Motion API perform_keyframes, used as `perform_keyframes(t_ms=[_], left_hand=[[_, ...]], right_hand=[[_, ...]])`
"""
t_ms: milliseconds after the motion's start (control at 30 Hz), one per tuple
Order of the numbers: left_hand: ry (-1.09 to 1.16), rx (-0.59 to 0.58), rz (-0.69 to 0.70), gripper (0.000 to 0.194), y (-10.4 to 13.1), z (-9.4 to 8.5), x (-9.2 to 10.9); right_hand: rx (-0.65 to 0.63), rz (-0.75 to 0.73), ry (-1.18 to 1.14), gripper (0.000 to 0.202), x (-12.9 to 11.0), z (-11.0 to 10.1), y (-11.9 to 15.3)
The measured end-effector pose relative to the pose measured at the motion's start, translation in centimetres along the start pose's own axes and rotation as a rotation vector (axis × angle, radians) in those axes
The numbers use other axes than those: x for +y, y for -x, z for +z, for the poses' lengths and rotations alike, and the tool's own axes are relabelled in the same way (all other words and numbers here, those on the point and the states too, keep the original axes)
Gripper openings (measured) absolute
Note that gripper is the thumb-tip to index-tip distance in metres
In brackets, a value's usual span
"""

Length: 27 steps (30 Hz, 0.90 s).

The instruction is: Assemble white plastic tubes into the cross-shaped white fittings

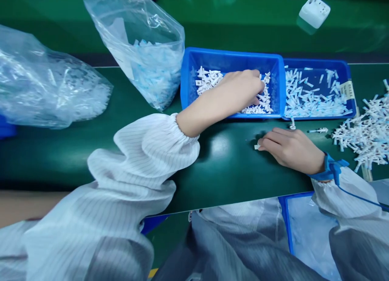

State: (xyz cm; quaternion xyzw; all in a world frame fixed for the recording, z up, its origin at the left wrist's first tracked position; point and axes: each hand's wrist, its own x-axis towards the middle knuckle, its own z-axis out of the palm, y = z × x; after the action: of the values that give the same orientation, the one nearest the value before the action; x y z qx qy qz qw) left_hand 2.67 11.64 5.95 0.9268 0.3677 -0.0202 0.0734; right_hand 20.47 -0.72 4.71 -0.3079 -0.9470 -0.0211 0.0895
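Note:
My left hand (243, 86) reaches down into a blue bin (234, 56) among small white plastic parts (209, 79). Its fingers curl downward, and their tips are hidden among the parts. Over the green table (225, 167), my right hand (290, 149) is closed in a pinch on a small white piece (257, 147). A blue wrist strap (328, 169) is around that wrist. Joined to the first bin on the right is a second blue bin (343, 70) with light blue and white tubes (316, 103).
A large pile of white and blue pieces (367, 127) lies at the right. Two loose parts sit near the bins. Clear bags of parts (161, 66) (69, 86) stand at the left. A white block (314, 11) is at the back right. Below the table edge is a blue-rimmed tray (287, 224).

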Motion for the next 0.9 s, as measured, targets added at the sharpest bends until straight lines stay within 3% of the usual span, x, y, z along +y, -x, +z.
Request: perform_keyframes(t_ms=[167,400,600,700,833,900], left_hand=[[0.063,0.122,0.033,0.02,-0.1,1.2,-0.7],[0.097,0.13,0.088,0.022,0.5,1.1,-0.5],[0.208,0.292,0.079,0.021,-0.4,3.5,-2.0],[0.279,0.316,0.089,0.02,-0.6,4.0,-2.7],[0.244,0.24,0.04,0.021,-0.1,3.2,-2.7],[0.304,0.269,0.039,0.021,0.4,2.6,-2.4]], right_hand=[[0.01,0.045,0.008,0.038,1.0,-1.0,0.4],[-0.008,0.211,-0.049,0.059,3.0,-1.7,1.4],[0.151,0.518,0.007,0.049,4.7,-2.6,1.6],[0.167,0.649,0.084,0.04,5.6,-2.0,1.7],[0.086,0.577,0.054,0.027,7.3,-0.2,1.9],[0.027,0.561,0.004,0.025,7.9,0.4,2.2]])
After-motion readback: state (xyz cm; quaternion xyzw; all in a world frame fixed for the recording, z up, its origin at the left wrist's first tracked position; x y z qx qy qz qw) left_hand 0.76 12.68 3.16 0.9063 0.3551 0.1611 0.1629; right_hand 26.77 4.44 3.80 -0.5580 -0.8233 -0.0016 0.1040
